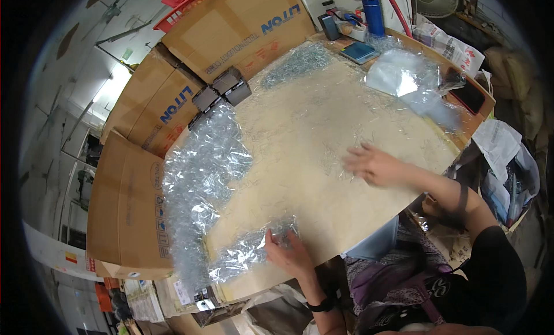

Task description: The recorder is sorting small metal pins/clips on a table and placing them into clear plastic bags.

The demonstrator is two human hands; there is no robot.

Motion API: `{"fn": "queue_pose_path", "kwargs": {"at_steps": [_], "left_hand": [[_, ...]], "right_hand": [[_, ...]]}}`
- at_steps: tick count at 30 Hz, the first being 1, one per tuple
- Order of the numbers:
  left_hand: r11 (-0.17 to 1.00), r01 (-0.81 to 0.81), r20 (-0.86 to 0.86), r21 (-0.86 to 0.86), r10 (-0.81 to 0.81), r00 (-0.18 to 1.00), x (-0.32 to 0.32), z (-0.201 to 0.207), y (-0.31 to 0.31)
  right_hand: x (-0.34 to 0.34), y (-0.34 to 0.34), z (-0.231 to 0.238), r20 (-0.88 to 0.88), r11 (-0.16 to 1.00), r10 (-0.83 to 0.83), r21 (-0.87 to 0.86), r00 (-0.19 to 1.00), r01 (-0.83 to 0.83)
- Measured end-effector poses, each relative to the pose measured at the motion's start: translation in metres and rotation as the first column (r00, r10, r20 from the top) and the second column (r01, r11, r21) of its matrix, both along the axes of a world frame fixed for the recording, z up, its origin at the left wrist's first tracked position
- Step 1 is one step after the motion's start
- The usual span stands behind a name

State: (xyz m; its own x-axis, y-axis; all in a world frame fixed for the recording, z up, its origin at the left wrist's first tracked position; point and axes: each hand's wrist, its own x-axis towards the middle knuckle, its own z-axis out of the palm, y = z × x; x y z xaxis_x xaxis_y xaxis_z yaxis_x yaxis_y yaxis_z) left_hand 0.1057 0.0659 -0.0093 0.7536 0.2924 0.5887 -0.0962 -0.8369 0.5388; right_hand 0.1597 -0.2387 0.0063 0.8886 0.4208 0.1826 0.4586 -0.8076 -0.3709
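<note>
Beside the left hand (pixel 288 259), spread like the right hand (pixel 375 166), clear pieces (pixel 238 259) may scatter if swept abruptly.

A blue cylindrical bottle (pixel 374 18), a round caged fan (pixel 437 2) and a black rectangular phone (pixel 468 97) occupy the upper right.
</note>
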Motion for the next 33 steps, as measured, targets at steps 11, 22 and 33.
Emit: {"fn": "queue_pose_path", "kwargs": {"at_steps": [11,22,33], "left_hand": [[0.993,-0.041,0.021,0.115,0.039,0.999,-0.003,0.003,0.0],[0.977,-0.059,-0.023,0.205,0.065,0.998,-0.005,0.004,0.001],[0.762,0.638,-0.194,0.11,-0.613,0.766,0.012,0.005,-0.085]], "right_hand": [[0.079,-0.1,-0.029,0.216,0.842,-0.52,-0.037,0.827,0.539],[-0.026,-0.058,0.016,0.163,0.892,-0.388,0.314,0.907,0.325],[-0.048,-0.146,-0.014,0.292,0.61,-0.779,0.144,0.555,0.78]]}}
